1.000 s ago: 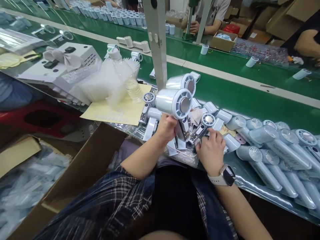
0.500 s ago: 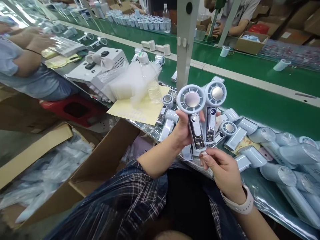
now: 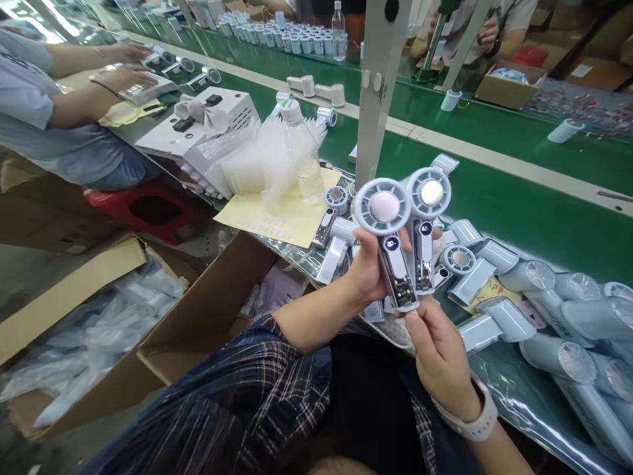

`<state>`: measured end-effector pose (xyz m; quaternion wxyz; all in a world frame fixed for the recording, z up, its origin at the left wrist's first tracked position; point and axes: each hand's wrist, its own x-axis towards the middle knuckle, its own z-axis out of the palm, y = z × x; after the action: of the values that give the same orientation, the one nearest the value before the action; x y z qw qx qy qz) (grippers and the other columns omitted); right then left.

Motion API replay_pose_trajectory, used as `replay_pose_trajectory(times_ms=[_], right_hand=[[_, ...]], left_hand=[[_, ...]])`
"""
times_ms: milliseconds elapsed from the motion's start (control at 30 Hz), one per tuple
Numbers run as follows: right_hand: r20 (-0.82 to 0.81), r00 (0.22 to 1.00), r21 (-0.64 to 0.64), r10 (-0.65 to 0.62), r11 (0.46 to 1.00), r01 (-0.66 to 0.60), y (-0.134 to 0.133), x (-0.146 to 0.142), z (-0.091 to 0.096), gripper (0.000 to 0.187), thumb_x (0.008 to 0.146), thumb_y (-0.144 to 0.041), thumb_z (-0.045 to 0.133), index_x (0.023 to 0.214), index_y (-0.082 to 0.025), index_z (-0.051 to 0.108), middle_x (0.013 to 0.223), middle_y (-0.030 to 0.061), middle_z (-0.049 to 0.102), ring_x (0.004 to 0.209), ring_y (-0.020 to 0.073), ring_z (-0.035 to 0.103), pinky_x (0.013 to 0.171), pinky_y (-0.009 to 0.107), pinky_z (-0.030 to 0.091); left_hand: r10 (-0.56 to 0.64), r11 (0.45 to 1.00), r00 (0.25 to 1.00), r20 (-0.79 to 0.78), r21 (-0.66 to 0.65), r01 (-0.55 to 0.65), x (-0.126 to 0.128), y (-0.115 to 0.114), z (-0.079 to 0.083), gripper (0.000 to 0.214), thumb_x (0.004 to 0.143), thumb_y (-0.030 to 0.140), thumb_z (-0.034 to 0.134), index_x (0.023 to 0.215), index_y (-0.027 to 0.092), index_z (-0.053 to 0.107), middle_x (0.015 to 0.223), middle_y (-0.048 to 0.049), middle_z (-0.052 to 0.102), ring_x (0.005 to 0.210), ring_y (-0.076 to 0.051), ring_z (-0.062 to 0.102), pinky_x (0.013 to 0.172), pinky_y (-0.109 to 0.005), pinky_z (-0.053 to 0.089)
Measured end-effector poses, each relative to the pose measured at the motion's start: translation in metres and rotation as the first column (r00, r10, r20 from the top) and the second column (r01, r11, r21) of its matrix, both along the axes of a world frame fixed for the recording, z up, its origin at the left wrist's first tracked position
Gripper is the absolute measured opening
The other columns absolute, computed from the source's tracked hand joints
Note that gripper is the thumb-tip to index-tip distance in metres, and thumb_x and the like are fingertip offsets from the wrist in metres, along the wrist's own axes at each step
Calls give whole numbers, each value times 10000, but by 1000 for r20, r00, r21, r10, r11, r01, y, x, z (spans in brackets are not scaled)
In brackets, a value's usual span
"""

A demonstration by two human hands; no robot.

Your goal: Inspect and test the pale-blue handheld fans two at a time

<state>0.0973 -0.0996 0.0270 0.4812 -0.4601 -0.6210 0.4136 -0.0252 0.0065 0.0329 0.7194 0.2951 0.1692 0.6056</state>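
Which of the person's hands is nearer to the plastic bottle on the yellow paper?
Left. The left hand, holding two handheld fans, is to the right of the bottle and lower in the picture; the right hand is farther right and lower.

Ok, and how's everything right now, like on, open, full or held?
Left fan, held, display lit, circuit board bare
Right fan, held, display lit, circuit board bare
Left hand, holding both fans
Right hand, fingertips at the left fan's bottom end
Bottle, upright, capped, partly full
Carton, open, bags inside
Yellow sheet, partly covered
Stool, seemingly sat on
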Motion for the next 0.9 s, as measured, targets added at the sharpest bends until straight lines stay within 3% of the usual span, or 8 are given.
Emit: replay_pose_trajectory(times_ms=[100, 233, 500, 600, 700, 767, 833, 900], right_hand=[[45, 996, 67, -75, 995, 72, 2, 4, 4, 370, 1115, -403, 583, 793, -230, 642, 877, 23, 699, 806, 164, 644, 759, 278, 522], [-44, 987, -81, -155, 985, 151, 2, 1, 1, 362, 1106, -409, 622, 796, -230, 673, 646, -26, 632, 636, 144, 617, 653, 258, 500], [-354, 902, -280, -245, 949, 148, -7, -12, -13, 413, 1086, -477, 663, 761, -226, 613, 543, -54, 554, 518, 129, 577, 563, 253, 486], [-282, 931, -268, -230, 951, 153, -8, -5, -13, 381, 1094, -475, 644, 805, -227, 634, 591, -43, 580, 551, 134, 574, 581, 261, 485], [-67, 988, -104, -141, 986, 134, -5, 14, -8, 389, 1107, -436, 605, 782, -224, 636, 797, 17, 671, 731, 165, 639, 699, 298, 530], [64, 974, 50, -216, 976, 213, -1, 28, -4, 383, 1089, -414, 617, 759, -220, 624, 1101, 82, 721, 1046, 233, 696, 933, 382, 563], [109, 939, 123, -326, 942, 313, 4, 40, -1, 233, 1043, -442, 680, 947, -232, 712, 1483, 122, 636, 1421, 325, 585, 1184, 508, 474], [27, 955, 37, -295, 955, 294, 8, 48, 1, 363, 986, -508, 752, 1255, -267, 715, 1615, 132, 578, 1528, 364, 526, 1235, 577, 456]], left_hand=[[-63, 996, 992, 114, -58, 69, -4, -1, 7, 875, 606, 1038, 720, 688, 201, 478, 1122, -96, 741, 1118, -302, 729, 825, -405, 628], [-86, 995, 993, 86, -50, 90, -8, -3, 9, 912, 553, 1052, 730, 642, 194, 434, 1191, -90, 737, 1112, -292, 728, 853, -424, 648], [-63, 979, 996, 62, 197, 50, 5, -6, -26, 888, 579, 1106, 625, 657, 228, 513, 993, -139, 745, 1076, -339, 745, 863, -461, 664], [-34, 977, 999, 17, 209, 30, 9, -9, -25, 864, 640, 1083, 615, 699, 223, 559, 1034, -150, 751, 1122, -372, 747, 847, -464, 670], [-8, 995, 1000, -5, 103, 8, 7, -8, -11, 885, 600, 1092, 629, 758, 225, 556, 1129, -138, 756, 1222, -398, 721, 939, -508, 657], [1, 999, 999, -39, 49, 1, 2, -6, -3, 843, 612, 1037, 689, 815, 226, 578, 1143, -127, 752, 1295, -407, 686, 1039, -547, 618], [-68, 996, 988, -138, 56, 76, -4, -7, 1, 761, 640, 929, 779, 872, 220, 629, 1067, -114, 755, 1248, -393, 700, 1052, -541, 602], [-217, 960, 931, -292, 108, 258, -11, -9, -1, 696, 628, 797, 902, 927, 204, 694, 973, -97, 754, 1123, -360, 728, 1013, -507, 605]])
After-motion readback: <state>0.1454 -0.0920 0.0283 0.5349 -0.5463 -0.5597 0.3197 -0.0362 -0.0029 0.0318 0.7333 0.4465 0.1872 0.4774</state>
